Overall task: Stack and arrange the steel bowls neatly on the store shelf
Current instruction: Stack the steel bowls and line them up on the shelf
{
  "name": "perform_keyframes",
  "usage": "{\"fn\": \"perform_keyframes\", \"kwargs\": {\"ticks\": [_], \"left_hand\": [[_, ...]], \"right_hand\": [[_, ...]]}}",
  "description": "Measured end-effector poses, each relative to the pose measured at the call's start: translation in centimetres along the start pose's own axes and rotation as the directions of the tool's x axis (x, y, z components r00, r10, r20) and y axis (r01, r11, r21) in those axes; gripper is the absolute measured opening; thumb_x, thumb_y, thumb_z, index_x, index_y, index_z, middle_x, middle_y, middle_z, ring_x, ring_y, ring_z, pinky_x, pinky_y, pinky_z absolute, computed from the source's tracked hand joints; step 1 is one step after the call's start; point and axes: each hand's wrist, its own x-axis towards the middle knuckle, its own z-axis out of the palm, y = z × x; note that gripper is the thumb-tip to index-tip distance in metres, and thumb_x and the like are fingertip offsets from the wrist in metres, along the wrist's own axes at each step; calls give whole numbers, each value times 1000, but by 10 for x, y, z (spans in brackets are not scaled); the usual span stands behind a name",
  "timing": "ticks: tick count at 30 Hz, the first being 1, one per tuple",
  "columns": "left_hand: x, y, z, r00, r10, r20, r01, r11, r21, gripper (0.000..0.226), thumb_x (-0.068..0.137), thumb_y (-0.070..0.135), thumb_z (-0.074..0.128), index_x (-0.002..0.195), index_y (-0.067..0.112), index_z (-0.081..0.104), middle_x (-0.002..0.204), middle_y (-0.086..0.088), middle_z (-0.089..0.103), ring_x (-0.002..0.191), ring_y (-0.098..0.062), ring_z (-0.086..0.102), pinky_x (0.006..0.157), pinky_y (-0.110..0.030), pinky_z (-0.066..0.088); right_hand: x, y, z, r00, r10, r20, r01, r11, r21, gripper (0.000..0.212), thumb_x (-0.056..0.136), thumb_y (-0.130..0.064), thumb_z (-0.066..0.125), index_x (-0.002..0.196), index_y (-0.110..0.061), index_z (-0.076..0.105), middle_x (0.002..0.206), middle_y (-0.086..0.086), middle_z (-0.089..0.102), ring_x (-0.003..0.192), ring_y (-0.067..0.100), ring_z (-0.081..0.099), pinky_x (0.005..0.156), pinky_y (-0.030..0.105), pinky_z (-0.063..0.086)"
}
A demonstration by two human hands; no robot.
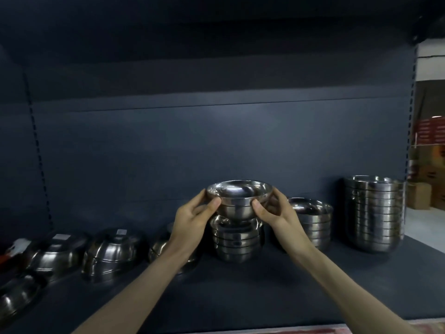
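My left hand (pixel 192 219) and right hand (pixel 277 213) grip one bowl (pixel 238 201) by its sides, above the middle stack (pixel 237 242) on the shelf (pixel 240 292).

Your left hand (pixel 192 222) and forearm cover most of an upturned bowl (pixel 157 249) behind them. The held bowl (pixel 238 198) hides the top of the stack (pixel 238 244) beneath it, so you cannot tell whether the two touch. Your right hand (pixel 277 213) masks the left side of the neighbouring stack (pixel 313 222). At the left edge, a low bowl (pixel 14 300) and a red-and-white object (pixel 14 247) are cut off. The white label (pixel 61 236) on the labelled bowl (pixel 55 256) is too blurred to read.
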Motion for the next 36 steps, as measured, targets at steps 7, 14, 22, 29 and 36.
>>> {"fn": "perform_keyframes", "kwargs": {"ticks": [7,14,22,29,36], "left_hand": [[12,-44,-1,996,-59,61,63,996,-63,48,96,4,74,139,20,63,128,8,77,123,-3,69,94,-13,53],[21,-74,-1,992,-95,83,96,995,-8,49,95,7,77,139,19,62,131,8,76,126,-6,68,98,-17,54],[11,-92,2,983,-161,92,156,986,61,44,95,21,79,136,29,64,126,10,77,122,-5,70,106,-29,53],[7,-102,5,988,-147,53,143,988,61,43,96,17,77,137,22,65,126,10,77,122,-4,70,97,-17,53],[4,-100,6,985,-173,16,171,981,93,41,97,22,77,136,28,66,122,17,78,118,1,70,98,-17,53]], "right_hand": [[9,37,5,999,-30,45,34,995,-92,64,96,-28,81,152,-29,52,143,-12,68,137,6,60,120,41,46],[9,67,7,997,-71,13,73,982,-175,54,93,-46,77,143,-44,58,141,-15,68,140,10,57,120,49,44],[-2,88,5,1000,6,-2,-6,995,-100,43,101,-22,75,137,-39,61,134,-12,73,129,6,66,114,38,50],[-4,98,4,997,75,-18,-76,995,-61,53,99,-25,76,148,-31,56,137,-12,72,132,6,65,118,39,47],[-5,101,7,991,135,-24,-136,988,-69,68,93,-45,81,153,-36,50,138,-17,71,133,3,63,120,42,45]]}}
